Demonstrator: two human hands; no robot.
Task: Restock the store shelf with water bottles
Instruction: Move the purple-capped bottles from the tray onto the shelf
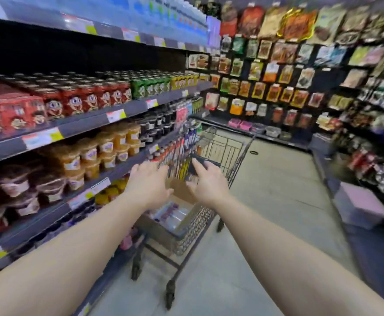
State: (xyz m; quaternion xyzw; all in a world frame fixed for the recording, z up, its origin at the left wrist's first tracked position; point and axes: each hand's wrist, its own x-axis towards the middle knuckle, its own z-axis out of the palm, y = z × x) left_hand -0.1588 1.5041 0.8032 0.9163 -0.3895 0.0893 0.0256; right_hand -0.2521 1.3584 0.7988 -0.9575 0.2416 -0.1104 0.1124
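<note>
The person is reaching both arms forward over a shopping cart [211, 156] parked along the left shelving. The step in hand appears to be taking water bottles [172, 214] out of the cardboard box [182, 190] sitting in the cart basket.

To do this well, each hand should be lowering straight into the open top of the box, clearing the raised flap at its far edge, and closing round a bottle's body rather than its cap. Lifting vertically before swinging toward the shelf should be keeping the bottles clear of the cart's wire rim.

The left hand [149, 184] is hanging released, fingers spread and grasping nothing, above the box's left edge. The right hand [206, 184] is likewise released, fingers extended, above the box's right edge and near the cart's handle end (the frame is blurred, so contact with the cart cannot be confirmed).

The bottles are lying in the bottom of the box, below and between the two hands, apart from both. The top shelf [109, 33] on the left is already holding packed water.
</note>
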